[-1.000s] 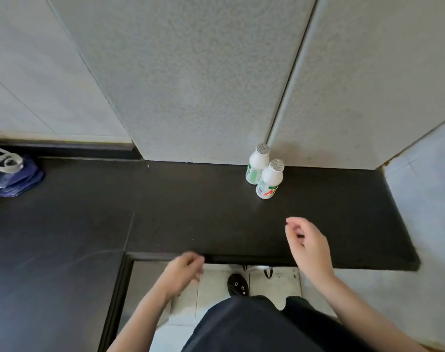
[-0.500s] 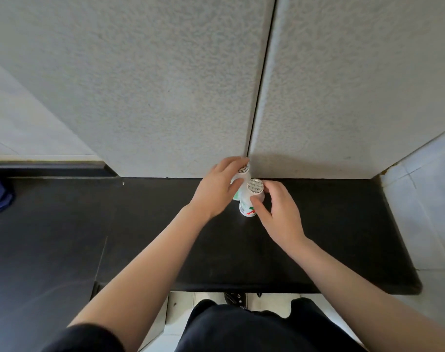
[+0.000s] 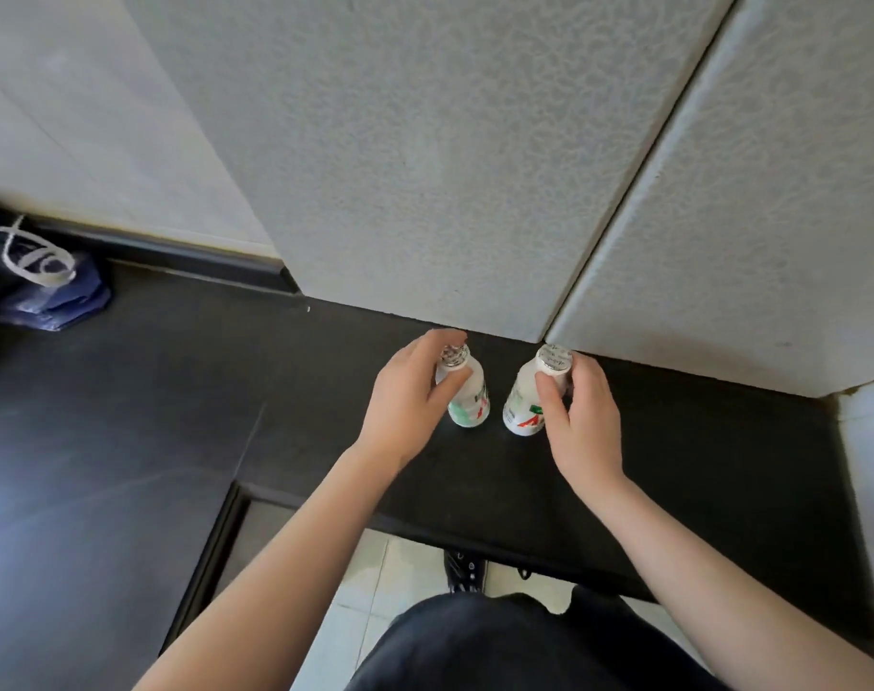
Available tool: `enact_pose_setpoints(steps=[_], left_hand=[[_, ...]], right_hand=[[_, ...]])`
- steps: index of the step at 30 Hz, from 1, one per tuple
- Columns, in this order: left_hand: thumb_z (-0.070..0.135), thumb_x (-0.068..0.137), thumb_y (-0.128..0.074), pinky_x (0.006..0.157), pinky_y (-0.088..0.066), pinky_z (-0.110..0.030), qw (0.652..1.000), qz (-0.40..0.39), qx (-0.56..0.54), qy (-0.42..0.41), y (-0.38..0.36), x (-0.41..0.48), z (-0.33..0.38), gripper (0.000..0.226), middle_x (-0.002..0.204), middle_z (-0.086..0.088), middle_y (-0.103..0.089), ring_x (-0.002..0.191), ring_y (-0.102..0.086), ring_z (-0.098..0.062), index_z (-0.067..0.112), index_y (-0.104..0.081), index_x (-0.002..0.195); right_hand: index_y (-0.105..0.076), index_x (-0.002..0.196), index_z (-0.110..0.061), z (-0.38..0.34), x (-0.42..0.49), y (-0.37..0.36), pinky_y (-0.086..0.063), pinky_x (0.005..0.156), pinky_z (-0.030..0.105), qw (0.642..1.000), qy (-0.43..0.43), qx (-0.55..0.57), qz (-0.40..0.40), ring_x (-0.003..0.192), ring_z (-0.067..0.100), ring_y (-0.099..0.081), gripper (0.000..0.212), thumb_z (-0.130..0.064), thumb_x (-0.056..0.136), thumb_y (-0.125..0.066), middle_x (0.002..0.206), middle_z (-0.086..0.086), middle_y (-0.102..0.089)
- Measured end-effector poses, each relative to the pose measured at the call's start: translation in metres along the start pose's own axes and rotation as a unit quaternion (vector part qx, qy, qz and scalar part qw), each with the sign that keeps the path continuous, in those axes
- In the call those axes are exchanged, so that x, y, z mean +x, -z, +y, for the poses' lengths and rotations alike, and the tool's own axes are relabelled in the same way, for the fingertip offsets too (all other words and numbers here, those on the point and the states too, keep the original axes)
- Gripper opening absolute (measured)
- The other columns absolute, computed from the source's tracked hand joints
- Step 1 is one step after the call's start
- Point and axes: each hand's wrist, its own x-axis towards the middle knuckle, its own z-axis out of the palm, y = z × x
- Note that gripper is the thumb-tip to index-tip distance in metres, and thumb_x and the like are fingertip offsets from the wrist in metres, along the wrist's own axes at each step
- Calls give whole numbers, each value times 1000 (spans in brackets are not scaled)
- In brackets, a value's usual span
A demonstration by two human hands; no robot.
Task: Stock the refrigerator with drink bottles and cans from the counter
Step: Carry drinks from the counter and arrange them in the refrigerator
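Two small white drink bottles with foil lids and green and red labels are over the black counter [image 3: 699, 451], close to the grey wall. My left hand [image 3: 405, 396] grips the left bottle [image 3: 470, 396] near its neck. My right hand [image 3: 582, 416] grips the right bottle [image 3: 524, 401] just under its lid. The bottles are a short gap apart and both tilt slightly. Whether their bases touch the counter I cannot tell.
A blue bag with white handles [image 3: 41, 281] lies on the counter at the far left. Grey textured wall panels [image 3: 425, 167] rise right behind the bottles. The counter's front edge runs below my wrists, with tiled floor [image 3: 370, 581] and a shoe beneath.
Both hands reached from the counter's front edge to the bottles and took hold of them. The two bottles, which stood touching, are now a short gap apart.
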Motion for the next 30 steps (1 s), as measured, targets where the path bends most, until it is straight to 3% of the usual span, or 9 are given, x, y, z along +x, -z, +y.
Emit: enact_pose_setpoints(steps=[5, 9, 11, 15, 19, 23, 26, 30], left_hand=[[24, 92, -60, 80, -54, -27, 989, 100, -49, 100, 42, -80, -25, 32, 109, 21, -60, 94, -62, -5, 46, -49, 114], [25, 91, -62, 71, -48, -12, 963, 197, -55, 174, 76, -158, -43, 35, 102, 22, -61, 84, -62, -2, 54, -50, 106], [26, 91, -62, 68, -48, -13, 944, 241, -57, 218, 87, -198, -51, 36, 100, 22, -61, 80, -62, -2, 57, -49, 103], [26, 89, -63, 70, -53, -23, 893, 331, -81, 295, 104, -288, -65, 30, 96, 19, -63, 82, -63, -5, 51, -52, 101], [23, 89, -63, 68, -47, -15, 841, 407, -89, 346, 119, -379, -72, 30, 97, 24, -62, 85, -60, -4, 49, -53, 100], [21, 89, -63, 69, -46, -12, 778, 481, -101, 391, 132, -478, -72, 33, 98, 26, -61, 89, -59, -2, 50, -54, 100], [18, 88, -65, 67, -48, -12, 727, 535, -102, 418, 142, -554, -76, 37, 96, 27, -61, 87, -59, -2, 51, -55, 99], [19, 86, -67, 69, -50, -21, 666, 593, -90, 444, 151, -646, -78, 34, 96, 29, -60, 89, -59, 2, 48, -56, 100]], right_hand=[[-55, 115, -11, -43, -16, -33, -51, 79, 24, 996, 42, 59, -53, 97, 4, -56, 33, -35, 93, -48, 106, -9, -54], [-56, 109, -14, -91, -46, -72, -51, 73, 23, 976, 98, 97, -167, 91, 6, -58, 36, -44, 91, -46, 98, -9, -56], [-56, 105, -15, -116, -66, -94, -49, 71, 22, 958, 126, 117, -230, 87, 6, -57, 38, -47, 89, -44, 93, -11, -55], [-54, 94, -20, -165, -122, -138, -43, 65, 16, 911, 185, 127, -345, 77, 4, -53, 33, -50, 86, -43, 84, -13, -53], [-55, 93, -17, -206, -196, -168, -47, 69, 28, 872, 211, 144, -417, 80, 10, -56, 38, -52, 85, -42, 85, -7, -57], [-53, 87, -25, -240, -282, -188, -39, 64, 14, 823, 257, 143, -487, 75, 4, -52, 32, -55, 86, -41, 79, -11, -54], [-48, 82, -32, -265, -351, -204, -39, 60, 13, 783, 282, 145, -536, 70, 5, -51, 26, -57, 86, -39, 74, -11, -52], [-48, 80, -30, -295, -439, -224, -37, 58, 13, 730, 309, 148, -591, 68, 4, -49, 28, -57, 84, -40, 73, -10, -52]])
